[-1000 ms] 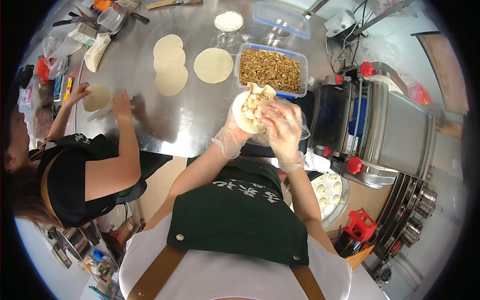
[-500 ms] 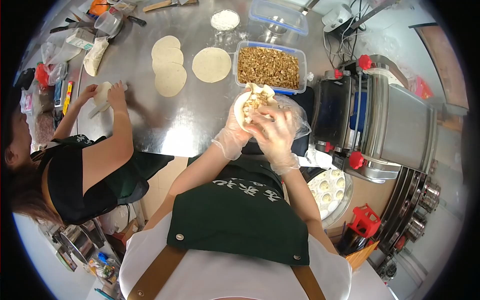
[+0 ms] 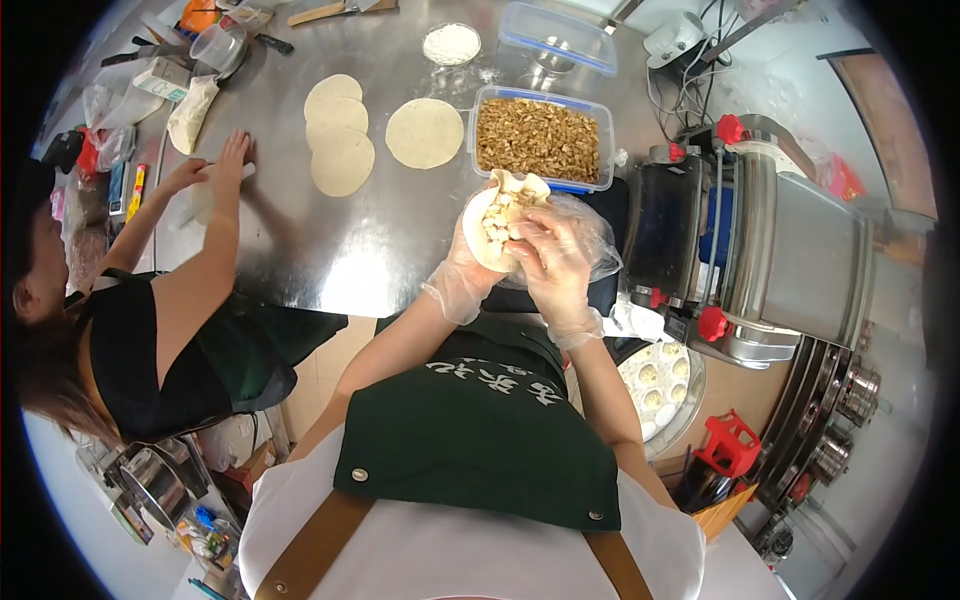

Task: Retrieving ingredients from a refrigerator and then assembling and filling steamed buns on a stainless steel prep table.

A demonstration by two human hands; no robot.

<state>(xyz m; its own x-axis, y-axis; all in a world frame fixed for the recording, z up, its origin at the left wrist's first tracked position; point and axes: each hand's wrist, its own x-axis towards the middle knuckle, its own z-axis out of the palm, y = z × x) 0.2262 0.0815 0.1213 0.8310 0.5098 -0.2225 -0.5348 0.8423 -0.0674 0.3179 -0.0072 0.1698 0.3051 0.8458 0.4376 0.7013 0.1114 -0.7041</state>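
My left hand point(image 3: 464, 262), in a clear plastic glove, cups a round dough wrapper point(image 3: 483, 243) with pale chopped filling point(image 3: 501, 213); its pleated rim stands up at the top. My right hand point(image 3: 553, 265), also gloved, has its fingers bent and closed on the wrapper’s right side, over part of the filling, so their tips are partly hidden. A crumpled plastic bag point(image 3: 595, 240) lies behind that hand. Just above both hands is a clear tub point(image 3: 540, 135) full of chopped brown filling. A single dough round point(image 3: 424, 133) and three overlapping rounds point(image 3: 342, 160) lie to the upper left.
A co-worker point(image 3: 150, 350) at the left handles something on the steel table point(image 3: 270, 230). A flour bowl point(image 3: 451, 43) and an empty lidded-type lid point(image 3: 560, 30) are at the back. A rolling machine point(image 3: 800, 250) stands right, above a tray of moulded cups point(image 3: 660, 390).
My right fingers have shifted over the wrapper, which has tilted slightly in my left hand. The co-worker’s hands have moved up the table, away from their body.
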